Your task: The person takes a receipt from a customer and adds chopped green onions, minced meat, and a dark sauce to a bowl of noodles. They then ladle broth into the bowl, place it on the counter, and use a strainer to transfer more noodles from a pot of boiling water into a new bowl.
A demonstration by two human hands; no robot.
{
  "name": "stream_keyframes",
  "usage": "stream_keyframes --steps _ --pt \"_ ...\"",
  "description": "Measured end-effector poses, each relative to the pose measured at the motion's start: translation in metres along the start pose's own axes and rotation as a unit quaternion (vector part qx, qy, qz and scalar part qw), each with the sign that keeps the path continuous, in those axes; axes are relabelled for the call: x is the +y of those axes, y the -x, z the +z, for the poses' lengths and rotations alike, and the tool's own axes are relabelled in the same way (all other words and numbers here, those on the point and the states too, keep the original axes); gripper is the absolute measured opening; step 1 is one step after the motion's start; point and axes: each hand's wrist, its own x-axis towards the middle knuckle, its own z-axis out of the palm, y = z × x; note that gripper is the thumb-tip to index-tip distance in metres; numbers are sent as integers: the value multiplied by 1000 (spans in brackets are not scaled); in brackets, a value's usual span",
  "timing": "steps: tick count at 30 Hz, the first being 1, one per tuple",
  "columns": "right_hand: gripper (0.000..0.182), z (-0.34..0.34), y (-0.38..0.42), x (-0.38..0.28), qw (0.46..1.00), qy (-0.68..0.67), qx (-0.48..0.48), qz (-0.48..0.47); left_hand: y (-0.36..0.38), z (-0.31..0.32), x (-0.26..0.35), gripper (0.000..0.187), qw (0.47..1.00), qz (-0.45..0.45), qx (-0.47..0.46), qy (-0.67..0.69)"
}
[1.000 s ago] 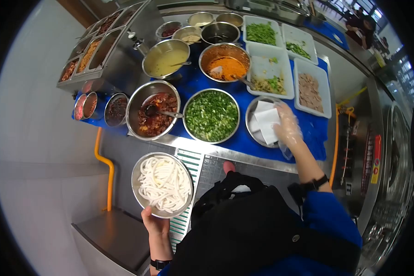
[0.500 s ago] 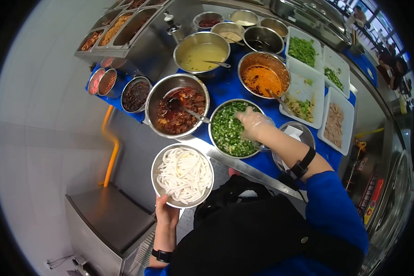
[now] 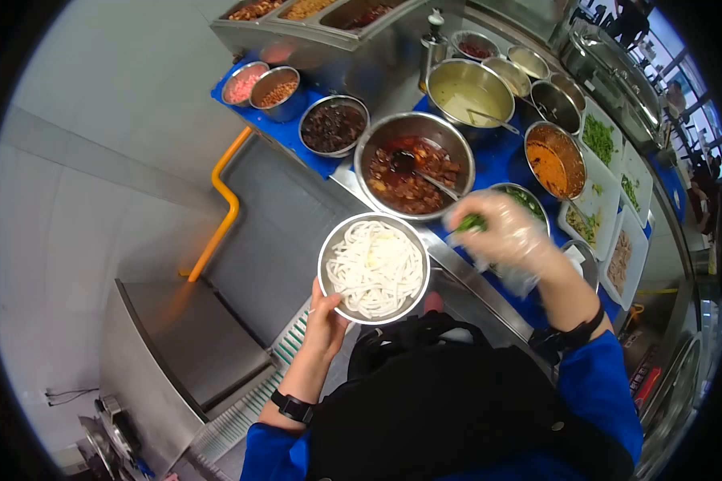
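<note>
Right hand: in its clear plastic glove, the right hand has come up out of the bowl of greens and moved left; it is now at the right of centre, just beside the noodle bowl.
Right fingers: curled in, pinching a small clump of chopped greens.
Left hand: bare, the left hand grips the noodle bowl at its lower left, thumb at the rim, the other fingers mostly hidden behind it.
Noodles: the white noodles lie in that bowl at mid-frame, off the tabletop, with no greens visible on them.
Red meat bowl: the steel bowl of red meat stands above the noodles in the frame, ladle inside.
What the change means: a portion appears to be taken; it is in the fingers, apart from the noodles.
</note>
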Motion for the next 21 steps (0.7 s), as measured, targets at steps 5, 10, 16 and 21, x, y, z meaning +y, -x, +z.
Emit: stream_keyframes --steps 5,10,16,21 --pt "30 117 -69 -86 964 144 -153 -164 8 -25 75 65 1000 0 1 -31" --pt "50 159 -122 -149 914 264 -133 -278 15 -66 151 64 999 29 -7 -34" --pt "59 172 -197 -183 900 252 -32 -355 -20 -86 228 66 999 34 5 -15" --pt "46 110 -269 -160 913 235 56 -329 -103 -120 281 70 999 28 -20 4"
